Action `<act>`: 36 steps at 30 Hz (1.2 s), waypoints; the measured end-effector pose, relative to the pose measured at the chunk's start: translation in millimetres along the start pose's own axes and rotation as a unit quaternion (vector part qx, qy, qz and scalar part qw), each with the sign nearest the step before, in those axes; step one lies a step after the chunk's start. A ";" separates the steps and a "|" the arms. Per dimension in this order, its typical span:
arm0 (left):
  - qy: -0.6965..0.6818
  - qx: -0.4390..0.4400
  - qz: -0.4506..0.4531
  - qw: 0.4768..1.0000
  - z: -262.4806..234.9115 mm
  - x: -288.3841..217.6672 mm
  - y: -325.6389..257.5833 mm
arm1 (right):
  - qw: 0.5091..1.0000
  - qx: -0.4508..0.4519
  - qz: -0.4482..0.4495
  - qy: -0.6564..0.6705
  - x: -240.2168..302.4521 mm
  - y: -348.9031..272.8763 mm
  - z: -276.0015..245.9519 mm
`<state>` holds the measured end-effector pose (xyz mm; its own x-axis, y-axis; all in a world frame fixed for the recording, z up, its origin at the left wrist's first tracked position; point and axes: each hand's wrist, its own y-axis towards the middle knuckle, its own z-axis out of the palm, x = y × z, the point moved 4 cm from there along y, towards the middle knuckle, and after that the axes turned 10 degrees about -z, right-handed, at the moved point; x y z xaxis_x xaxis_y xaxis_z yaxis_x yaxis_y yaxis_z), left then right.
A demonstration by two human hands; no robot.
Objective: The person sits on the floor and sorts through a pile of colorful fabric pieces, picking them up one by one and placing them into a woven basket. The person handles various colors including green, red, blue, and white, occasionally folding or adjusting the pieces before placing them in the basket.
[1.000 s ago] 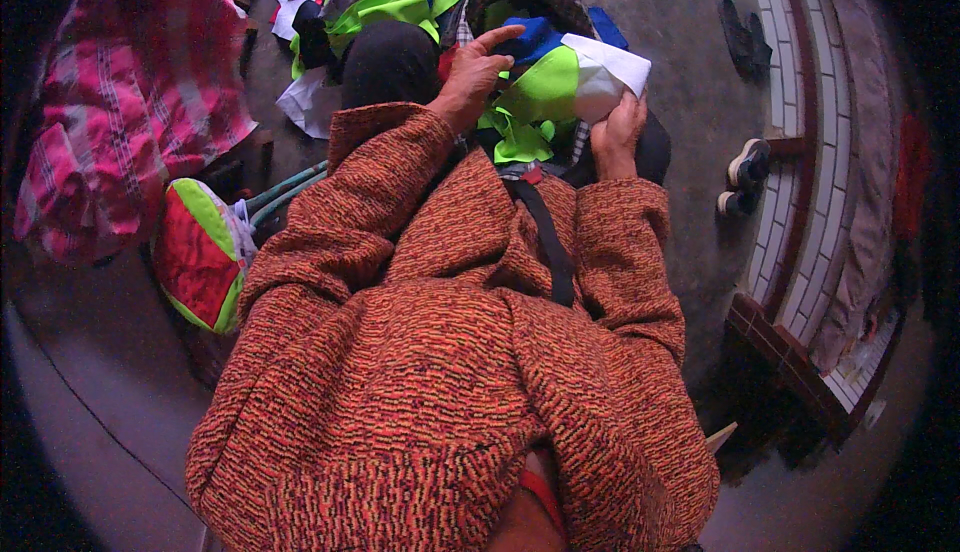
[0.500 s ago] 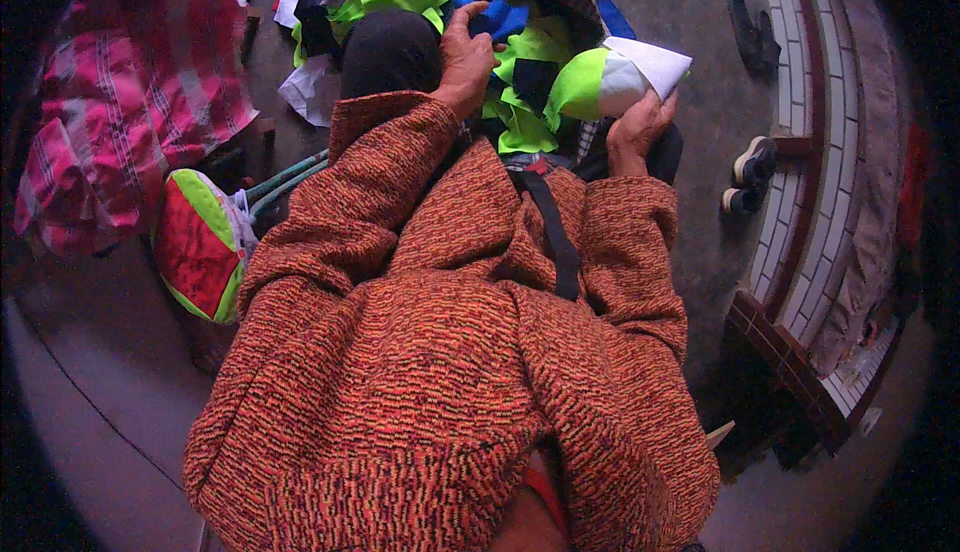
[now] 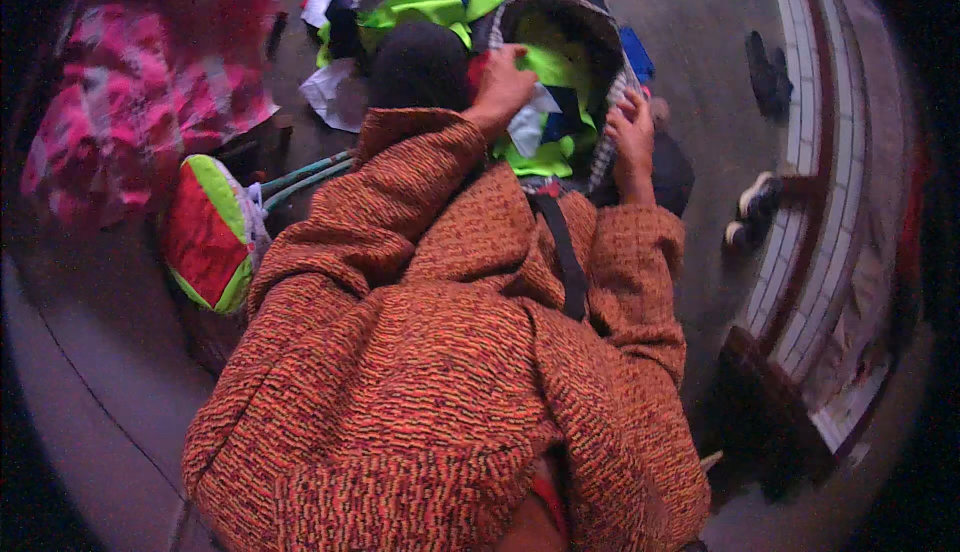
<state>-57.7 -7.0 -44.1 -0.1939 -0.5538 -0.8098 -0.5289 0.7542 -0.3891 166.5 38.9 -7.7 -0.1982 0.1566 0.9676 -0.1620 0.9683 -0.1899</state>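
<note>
Left hand (image 3: 506, 82): fingers half-curled; right hand (image 3: 630, 127): fingers bent at open black-and-white checked cloth bag (image 3: 602, 162); holds unclear. Probably light, limp: grasp beside right fingertips.

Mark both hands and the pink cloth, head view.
Left hand (image 3: 503, 85): head view, middle of the hand.
Right hand (image 3: 631, 134): head view, middle of the hand.
Pink cloth (image 3: 140, 102): head view, middle of its surface.

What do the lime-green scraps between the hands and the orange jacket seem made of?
Lime-green scraps: apparently matte cloth, from their soft creases; fibre unclear. Orange jacket: likely thick, matte knit or weave, from its flecked texture and bulky sleeve folds.
</note>
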 end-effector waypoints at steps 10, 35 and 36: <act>-0.143 0.027 0.068 0.987 -34.4 -66.2 -40.6 | 0.992 0.104 0.073 0.002 9.0 -8.3 13.6; 0.296 -0.163 0.081 0.938 -145.8 104.4 194.6 | 0.979 0.170 0.110 -0.025 25.6 -14.7 55.9; 0.313 -0.126 0.039 0.940 -139.8 101.5 193.8 | 0.978 0.172 0.117 -0.026 28.3 -17.3 59.2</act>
<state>-295.4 33.7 -140.3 -0.6474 -0.6589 -0.3831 -0.6568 0.7373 -0.1582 106.4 15.1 13.1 -0.3151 0.3470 0.8834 -0.4209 0.7831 -0.4577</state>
